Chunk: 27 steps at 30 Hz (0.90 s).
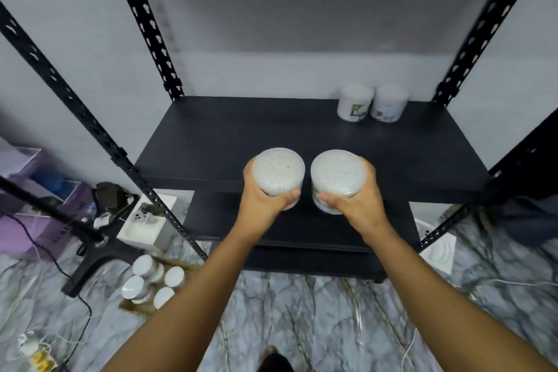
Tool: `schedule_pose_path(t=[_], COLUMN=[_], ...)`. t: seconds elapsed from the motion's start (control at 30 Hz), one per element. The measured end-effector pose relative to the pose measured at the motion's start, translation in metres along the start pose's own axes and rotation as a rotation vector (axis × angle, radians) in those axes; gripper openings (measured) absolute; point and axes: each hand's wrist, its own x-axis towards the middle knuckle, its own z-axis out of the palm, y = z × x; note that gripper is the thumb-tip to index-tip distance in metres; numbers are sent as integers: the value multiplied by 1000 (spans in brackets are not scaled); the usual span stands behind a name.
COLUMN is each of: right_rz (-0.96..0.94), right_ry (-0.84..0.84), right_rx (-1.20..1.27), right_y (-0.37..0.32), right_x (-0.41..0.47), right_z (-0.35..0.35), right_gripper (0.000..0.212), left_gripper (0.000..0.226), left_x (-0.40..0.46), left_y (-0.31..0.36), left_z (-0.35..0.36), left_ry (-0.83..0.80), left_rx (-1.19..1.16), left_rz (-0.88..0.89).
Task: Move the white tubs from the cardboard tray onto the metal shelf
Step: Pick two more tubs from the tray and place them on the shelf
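Your left hand (265, 199) grips one white tub (278, 172) and your right hand (353, 199) grips another tub (337, 175), fingers curled round each, both held just above the front edge of the black metal shelf (229, 136). Two more tubs (373, 103) stand side by side at its back right corner. The slotted front-left upright (90, 118) slants beside your left arm. The remaining tubs (151, 281) sit in the cardboard tray (129, 305) on the marbled floor (302, 311), beside a black stand base (90, 263) and trailing cables (60, 266).
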Motion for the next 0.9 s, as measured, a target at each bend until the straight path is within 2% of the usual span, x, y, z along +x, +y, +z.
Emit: schedule_pose_path(t=[0.43,0.9], right_rz=[54,116], right_ry=[52,100], right_rx=[-15,23], right_y=[41,76], right_x=[86,135], right_z=[-20,-23], right_gripper=[86,90], left_gripper=[87,89], left_x=[92,143], left_y=[-34,-71], left_z=[40,68], left_ry=[-96,-148], left_rx=[-5,-27], left_rz=[-37,-46])
